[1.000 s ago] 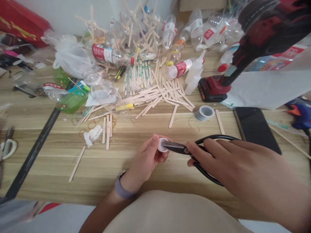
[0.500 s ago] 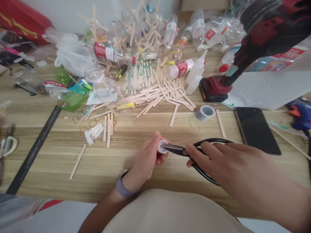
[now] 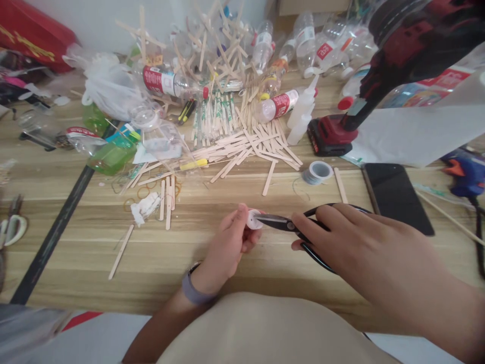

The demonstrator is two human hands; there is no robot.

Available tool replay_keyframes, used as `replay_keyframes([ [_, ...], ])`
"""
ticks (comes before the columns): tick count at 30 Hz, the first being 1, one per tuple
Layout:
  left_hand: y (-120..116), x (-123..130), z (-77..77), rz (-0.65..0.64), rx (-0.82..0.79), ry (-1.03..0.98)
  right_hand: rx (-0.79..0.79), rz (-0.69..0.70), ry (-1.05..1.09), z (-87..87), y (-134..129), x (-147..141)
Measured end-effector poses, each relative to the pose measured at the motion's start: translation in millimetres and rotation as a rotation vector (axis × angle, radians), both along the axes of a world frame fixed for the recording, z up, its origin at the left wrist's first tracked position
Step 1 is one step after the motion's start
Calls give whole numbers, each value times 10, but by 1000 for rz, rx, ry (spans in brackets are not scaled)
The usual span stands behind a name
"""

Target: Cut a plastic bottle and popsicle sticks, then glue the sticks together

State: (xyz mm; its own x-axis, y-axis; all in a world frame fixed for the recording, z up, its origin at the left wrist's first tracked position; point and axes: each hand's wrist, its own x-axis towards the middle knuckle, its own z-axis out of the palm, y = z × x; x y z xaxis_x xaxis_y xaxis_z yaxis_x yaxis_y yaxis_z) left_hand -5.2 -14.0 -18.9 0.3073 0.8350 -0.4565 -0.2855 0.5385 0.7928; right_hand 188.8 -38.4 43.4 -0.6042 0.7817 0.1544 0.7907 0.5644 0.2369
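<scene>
Between the thumb and fingers of my left hand (image 3: 229, 242) is a small round white cap (image 3: 253, 220), its inner side turned up, with a small dark spot in it. My right hand (image 3: 364, 247) is wrapped round the black handles of a pair of scissors (image 3: 276, 222). The closed blades point left, and their tips reach the right part of the cap. Both hands are above the wooden table (image 3: 182, 273), close to its front edge.
Craft sticks (image 3: 242, 146) lie heaped behind the hands, with plastic bottles (image 3: 280, 104) beyond. A thread spool (image 3: 317, 173), a phone (image 3: 396, 194) and a red-black power tool (image 3: 333, 134) are at the right. White-handled scissors (image 3: 15, 227) lie far left.
The scissor tips have shifted from the cap's centre to its right side, showing the dark spot. My right hand has moved slightly up. The view has shifted a little.
</scene>
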Motion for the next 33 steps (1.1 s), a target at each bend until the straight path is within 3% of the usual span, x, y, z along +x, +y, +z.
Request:
replay_keyframes([
  [11, -10, 19, -24, 21, -18, 66, -66, 51, 17, -59, -5, 33],
  [26, -13, 8, -34, 0, -25, 69, -26, 49, 14, -123, -16, -20],
  [33, -51, 21, -49, 63, 43, 14, -46, 24, 43, -144, -17, -18],
])
